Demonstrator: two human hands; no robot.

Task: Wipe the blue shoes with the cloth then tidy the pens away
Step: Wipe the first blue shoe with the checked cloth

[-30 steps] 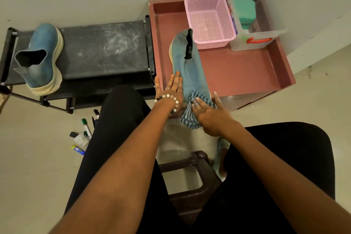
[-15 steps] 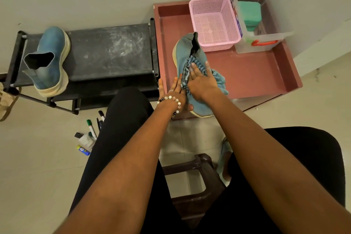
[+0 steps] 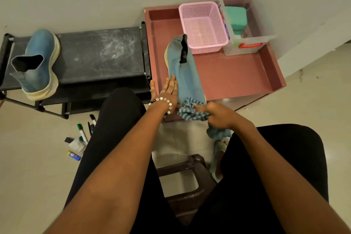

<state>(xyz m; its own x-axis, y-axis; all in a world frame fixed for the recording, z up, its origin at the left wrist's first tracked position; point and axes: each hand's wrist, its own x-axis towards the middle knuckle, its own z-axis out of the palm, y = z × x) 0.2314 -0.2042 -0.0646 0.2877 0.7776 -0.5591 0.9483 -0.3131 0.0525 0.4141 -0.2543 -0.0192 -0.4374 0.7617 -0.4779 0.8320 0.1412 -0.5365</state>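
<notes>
Striped blue cloth (image 3: 191, 113) is bunched up in the right hand (image 3: 218, 117), fingers curled round it, pressed against the near tip of the blue shoe (image 3: 185, 74) right at the front edge of the maroon tray (image 3: 247, 80). Rest of the cloth hangs down below that hand. Left hand (image 3: 168, 91) lies flat with straight fingers against the shoe's left side, holding nothing, bead bracelet (image 3: 163, 101) on the wrist. Shoe is tipped on its side, running away from the hands toward the pink basket (image 3: 203, 26), far end just beside it. Clear box (image 3: 247, 43) with a green thing inside sits right of the basket. Second blue shoe (image 3: 38, 64) stands well off to the left on the black rack (image 3: 102, 53). Pens (image 3: 85, 133) are on the floor by the left knee, near the rack.
</notes>
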